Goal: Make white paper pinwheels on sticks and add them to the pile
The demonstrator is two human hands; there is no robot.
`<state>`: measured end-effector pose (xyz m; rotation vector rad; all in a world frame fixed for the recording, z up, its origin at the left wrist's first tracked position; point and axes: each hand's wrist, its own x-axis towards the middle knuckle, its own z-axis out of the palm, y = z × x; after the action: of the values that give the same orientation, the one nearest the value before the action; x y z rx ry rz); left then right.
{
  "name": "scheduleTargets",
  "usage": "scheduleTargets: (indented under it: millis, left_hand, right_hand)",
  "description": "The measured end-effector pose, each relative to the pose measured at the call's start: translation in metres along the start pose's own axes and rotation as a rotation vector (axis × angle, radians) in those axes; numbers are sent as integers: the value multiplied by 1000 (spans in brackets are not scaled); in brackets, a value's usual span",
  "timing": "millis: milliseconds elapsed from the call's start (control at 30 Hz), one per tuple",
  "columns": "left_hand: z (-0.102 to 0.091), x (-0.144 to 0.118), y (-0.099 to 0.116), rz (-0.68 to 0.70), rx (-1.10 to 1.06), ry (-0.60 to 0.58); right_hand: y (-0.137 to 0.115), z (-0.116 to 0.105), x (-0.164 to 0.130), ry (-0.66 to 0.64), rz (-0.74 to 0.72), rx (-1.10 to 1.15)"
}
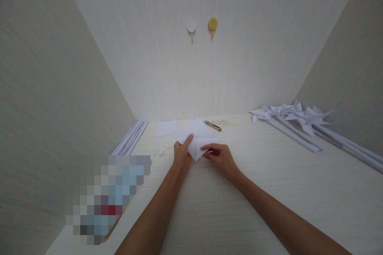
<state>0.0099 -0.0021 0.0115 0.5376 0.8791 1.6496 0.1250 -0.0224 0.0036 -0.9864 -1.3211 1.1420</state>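
A white square sheet of paper (200,128) with crease lines and a small dark dot near its middle is held just over the table, one corner toward me. My left hand (182,154) grips its left side, with the thumb on top and the fingers hidden underneath. At the lower right edge, my right hand (220,158) pinches the paper between thumb and fingers. Small thread snips (213,126) lie just beyond the sheet on the right. Another white paper square (166,128) rests flat to the left.
Several white rolled paper sticks (131,137) lie along the left wall. At the right, paper pinwheels (295,112) on paper sticks (347,143) are piled by the wall. A blurred-out item (113,199) sits at the left edge. Two hooks (212,24) hang on the back wall.
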Motion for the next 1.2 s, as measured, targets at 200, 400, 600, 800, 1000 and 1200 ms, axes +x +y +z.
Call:
scheduleTargets:
  millis: [200,400,600,800,1000,1200]
  left_hand:
    - [2,-2,0,2,14,-49]
    - [4,-4,-1,-30,97,-100]
    - [2,-6,0,-82,218,-186]
    - [-3,-5,4,-142,319,-342]
    - [-4,-5,1,-94,428,-291]
    - [-5,-5,-2,-12,547,-287]
  right_hand:
    - [1,-3,4,73,23,66]
    - [7,-4,8,169,48,152]
    - [3,-12,9,327,27,-63]
    - [-1,-15,8,347,-126,-237]
    - [1,-15,6,314,-256,-356]
    - [2,-15,6,297,-325,-476]
